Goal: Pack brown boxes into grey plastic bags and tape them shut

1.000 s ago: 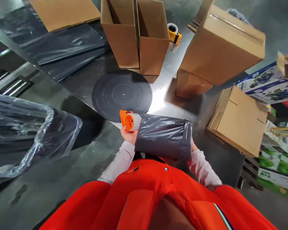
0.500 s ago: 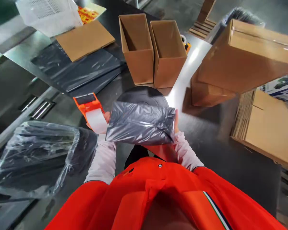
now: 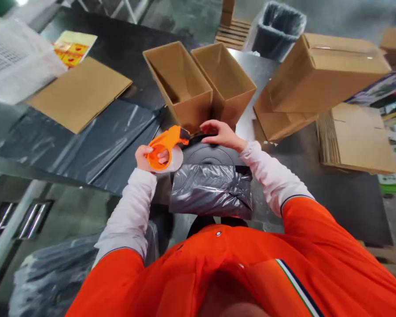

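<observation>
My left hand [image 3: 145, 157] is closed round an orange tape dispenser [image 3: 156, 140] that carries a roll of pale tape [image 3: 175, 159]. The dispenser's dark head points right, toward my other hand. My right hand [image 3: 222, 134] is empty, thumb and fingers apart, just in front of the open boxes. Below and between the hands lies a package wrapped in shiny dark grey plastic [image 3: 211, 189], which neither hand touches. It rests at the near edge of a round black disc [image 3: 207, 154] on the table.
Two open cardboard boxes [image 3: 193, 105] stand beyond the disc. On the left are dark plastic sheets [image 3: 119, 141] with flat cardboard [image 3: 82, 92] on top. At the right are stacked closed boxes [image 3: 330, 75] and a pile of flattened cartons [image 3: 359, 136]. A plastic-lined bin [image 3: 270, 39] stands behind.
Both hands have let go of the wrapped package, which now lies down near my body. My left hand has raised and turned the dispenser rightward; my right hand has moved forward.
</observation>
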Available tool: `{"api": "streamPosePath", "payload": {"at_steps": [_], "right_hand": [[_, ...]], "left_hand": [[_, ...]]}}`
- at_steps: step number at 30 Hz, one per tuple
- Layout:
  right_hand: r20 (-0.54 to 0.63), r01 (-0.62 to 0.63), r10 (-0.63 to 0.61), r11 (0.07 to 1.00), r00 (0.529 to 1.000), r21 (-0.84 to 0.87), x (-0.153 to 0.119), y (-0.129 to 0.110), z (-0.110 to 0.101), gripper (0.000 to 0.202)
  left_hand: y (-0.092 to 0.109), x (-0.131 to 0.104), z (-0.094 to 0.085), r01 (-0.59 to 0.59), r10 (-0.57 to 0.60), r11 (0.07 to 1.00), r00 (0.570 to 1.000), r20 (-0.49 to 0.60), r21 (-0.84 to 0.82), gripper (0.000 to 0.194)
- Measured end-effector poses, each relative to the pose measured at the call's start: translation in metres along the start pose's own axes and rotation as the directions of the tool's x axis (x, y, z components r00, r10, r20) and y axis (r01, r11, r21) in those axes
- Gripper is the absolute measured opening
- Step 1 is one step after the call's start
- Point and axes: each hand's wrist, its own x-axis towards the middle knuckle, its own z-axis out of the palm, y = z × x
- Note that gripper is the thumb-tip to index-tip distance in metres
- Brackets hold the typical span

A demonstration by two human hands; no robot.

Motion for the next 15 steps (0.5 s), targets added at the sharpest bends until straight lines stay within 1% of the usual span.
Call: {"api": "streamPosePath", "payload": {"at_steps": [2,3,4,6,8,9,11,13,15], "right_hand": [[-0.018,0.058,-0.06,0.994,0.998,-0.09,0.023,-0.003,0.012,0.07],[-0.031,0.069,-0.075,0.987,0.997,-0.144,0.029,-0.003,0.015,0.068],[-0.05,0.074,-0.085,0.979,0.995,-0.189,0.032,-0.002,0.017,0.065],[-0.113,0.07,-0.099,0.967,0.989,-0.244,0.031,0.0,0.018,0.058],[-0.227,0.043,-0.102,0.967,0.969,-0.25,0.025,0.002,0.017,0.046],[-0.279,0.027,-0.096,0.97,0.956,-0.241,0.021,0.003,0.017,0.039],[-0.328,0.01,-0.079,0.978,0.941,-0.206,0.016,0.006,0.015,0.025],[-0.301,0.031,-0.071,0.99,0.951,-0.137,0.012,0.01,0.009,0.024],[-0.217,0.037,-0.049,0.997,0.975,-0.06,0.005,0.018,-0.002,0.03]], "left_hand": [[0.004,0.019,0.012,0.125,-0.138,0.988,0.979,0.15,0.091,0.079],[0.004,0.026,0.016,0.153,-0.175,0.981,0.965,0.196,0.12,0.081],[0.003,0.033,0.019,0.161,-0.186,0.978,0.959,0.214,0.133,0.082],[0.0,0.044,0.022,0.163,-0.189,0.976,0.962,0.196,0.142,0.085],[-0.004,0.054,0.025,0.154,-0.173,0.979,0.975,0.14,0.137,0.085],[-0.006,0.058,0.026,0.149,-0.163,0.98,0.981,0.109,0.131,0.083],[-0.01,0.066,0.028,0.151,-0.159,0.981,0.985,0.063,0.119,0.074],[-0.013,0.077,0.027,0.191,-0.196,0.975,0.98,0.029,0.115,0.064],[-0.014,0.092,0.024,0.257,-0.256,0.955,0.966,-0.026,0.146,0.056]]}}
